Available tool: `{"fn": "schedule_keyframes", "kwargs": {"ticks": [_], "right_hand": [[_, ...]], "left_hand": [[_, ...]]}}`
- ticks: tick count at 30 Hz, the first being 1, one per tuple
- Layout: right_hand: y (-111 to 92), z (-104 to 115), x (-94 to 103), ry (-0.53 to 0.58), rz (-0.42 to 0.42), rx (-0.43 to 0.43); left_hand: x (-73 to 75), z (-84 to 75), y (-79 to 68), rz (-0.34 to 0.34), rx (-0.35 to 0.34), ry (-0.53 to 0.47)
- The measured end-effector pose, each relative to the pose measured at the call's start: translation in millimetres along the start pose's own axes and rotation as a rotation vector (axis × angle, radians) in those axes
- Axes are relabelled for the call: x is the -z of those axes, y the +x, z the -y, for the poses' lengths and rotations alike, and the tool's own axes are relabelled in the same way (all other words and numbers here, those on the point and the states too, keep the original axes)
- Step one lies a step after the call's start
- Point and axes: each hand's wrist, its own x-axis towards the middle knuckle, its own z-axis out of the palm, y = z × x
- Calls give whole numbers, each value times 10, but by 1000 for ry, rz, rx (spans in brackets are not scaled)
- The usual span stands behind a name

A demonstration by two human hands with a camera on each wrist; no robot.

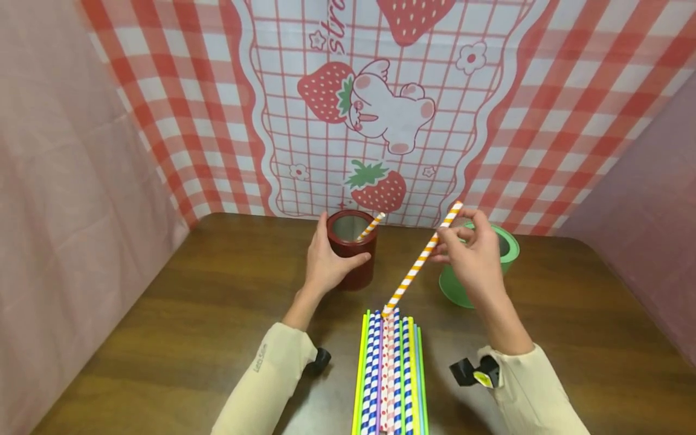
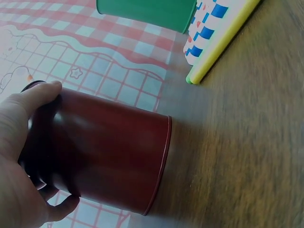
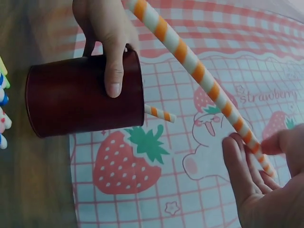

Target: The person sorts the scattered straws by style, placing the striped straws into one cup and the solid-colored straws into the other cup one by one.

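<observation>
My left hand [image 1: 326, 260] grips a dark red can [image 1: 353, 275] near its rim, thumb along the front and fingers round the far side. The can [image 2: 109, 147] stands upright on the table. Inside it leans one orange-and-white striped paper straw [image 1: 372, 226], its top sticking out past the rim. My right hand [image 1: 475, 254] pinches a second orange-striped straw [image 1: 417, 266] near its upper end, between thumb and fingers [image 3: 240, 166]. This straw slants down to the left, its low end overlapping the row of straws in the head view.
Several paper straws [image 1: 388, 368] in yellow, green, blue-striped, dotted and purple lie side by side at the front middle of the wooden table [image 1: 190, 338]. A green can [image 1: 457, 289] stands behind my right hand. A strawberry-print cloth [image 1: 402, 115] hangs along the back edge.
</observation>
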Motion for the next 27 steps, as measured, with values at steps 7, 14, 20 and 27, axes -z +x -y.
{"fn": "schedule_keyframes", "kwargs": {"ticks": [7,14,20,27], "right_hand": [[219,87,-208,133,-170,161],[437,70,-387,120,-289,342],[544,-38,-510,139,-334,396],[577,-121,-656,92,-323,424]], "left_hand": [[-7,28,-16,-10,-4,22],[-39,2,20,-17,-29,31],[-49,-11,38,-2,-32,28],[-11,10,27,-12,-19,40]]}}
